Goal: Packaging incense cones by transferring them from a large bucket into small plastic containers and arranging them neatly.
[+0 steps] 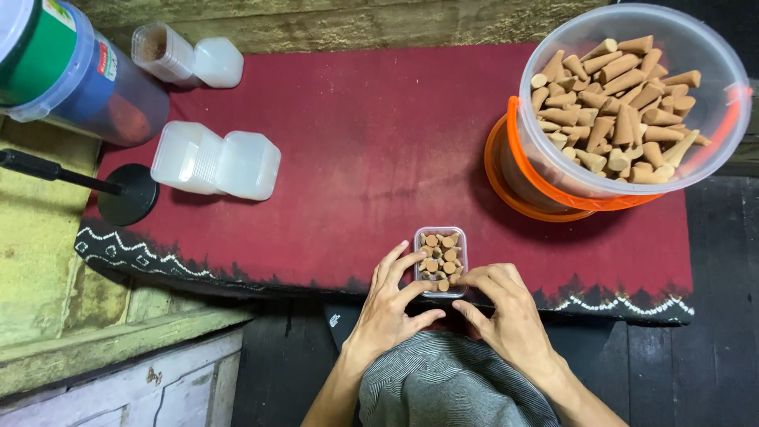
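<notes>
Hands at near edge of red cloth (379, 142). Left hand (391, 304) loosely spread, fingertips touching left side of small clear box (440, 262); not clasping it. Right hand (506, 312) half curled, fingers on box's right side and near corner. Box sits upright on cloth between both hands, packed with brown cones (439, 257), no lid on. Big clear bucket (632, 103) of same cones far right, well apart. Empty clear boxes (215, 160) far left, beside black round stand base (129, 194).
</notes>
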